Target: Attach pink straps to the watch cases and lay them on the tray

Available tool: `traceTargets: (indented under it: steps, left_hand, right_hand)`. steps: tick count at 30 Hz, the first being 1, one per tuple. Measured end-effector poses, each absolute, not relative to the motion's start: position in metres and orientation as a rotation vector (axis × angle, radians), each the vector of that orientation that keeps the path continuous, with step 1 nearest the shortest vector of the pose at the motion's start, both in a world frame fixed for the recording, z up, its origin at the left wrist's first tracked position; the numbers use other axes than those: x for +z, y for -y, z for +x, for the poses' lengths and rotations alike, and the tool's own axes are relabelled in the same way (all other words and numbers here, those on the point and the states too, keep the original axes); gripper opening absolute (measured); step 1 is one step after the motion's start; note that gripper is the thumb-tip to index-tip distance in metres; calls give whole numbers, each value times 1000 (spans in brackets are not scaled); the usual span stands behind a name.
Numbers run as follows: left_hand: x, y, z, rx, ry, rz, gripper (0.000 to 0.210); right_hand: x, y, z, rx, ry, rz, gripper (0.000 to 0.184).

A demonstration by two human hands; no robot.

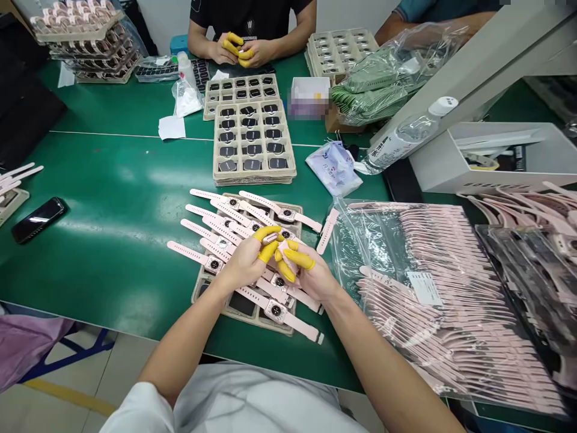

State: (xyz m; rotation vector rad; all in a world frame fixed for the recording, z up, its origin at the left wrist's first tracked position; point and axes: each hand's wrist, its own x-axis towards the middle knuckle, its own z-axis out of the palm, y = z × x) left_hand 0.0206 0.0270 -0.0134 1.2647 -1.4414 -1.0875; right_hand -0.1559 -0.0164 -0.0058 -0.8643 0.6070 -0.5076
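Observation:
Yellow finger cots cover fingertips on both hands. Between the fingers of my left hand point(246, 261) is a small pink watch case point(270, 238), seen edge-on. My right hand point(318, 276) is closed around a pink watch strap point(285, 252), mostly covered by the fingers. The two hands nearly meet above a beige tray point(288, 328). Several pink smartwatches point(276, 310) with straps lie face down across that tray, sensors upward. Just right of the tray, a single strap piece point(327, 231) rests on the green table point(112, 240).
At right lies a plastic bag of pink straps point(451, 288), beside a white bin point(496, 156). A water bottle point(408, 135) leans near a slanted post. Ahead stand stacked trays of watch cases point(255, 141). A phone point(39, 220) lies left. A co-worker's hands point(238, 49) work opposite.

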Motion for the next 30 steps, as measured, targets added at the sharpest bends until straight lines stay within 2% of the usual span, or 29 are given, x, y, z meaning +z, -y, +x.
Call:
traceTargets:
  steps: [4,6,10,13,15,20,25,30]
  left_hand:
    - [-20,-23,18,-1388,1000,1142,42]
    - [-23,-21,19,-1435,942,1117,44]
    - [-21,-22,23,-1106,1337,1237,39]
    - [-16,-24,22,-902,1592,1203,52]
    - [-14,-25,22,-881,1617,1182,56]
    - [-13,-26,23,-854,1614,1200,48]
    - [-23,-24,21,-797,1611,1224,46]
    - [-24,-24,14,-621,1898,1387,51]
  right_hand:
    - [-5,16,-154,-546,-591,-851,36]
    - [-4,16,-154,-563,-588,-847,36]
    - [-5,16,-154,-538,-584,-864,34]
    - [-7,15,-155,-511,-595,-886,32]
    - [-7,15,-155,-507,-608,-898,32]
    - [-8,14,-153,-565,-675,-893,32]
    - [-11,13,-148,-618,-698,-852,40]
    - [-8,7,-150,-612,-807,-731,48]
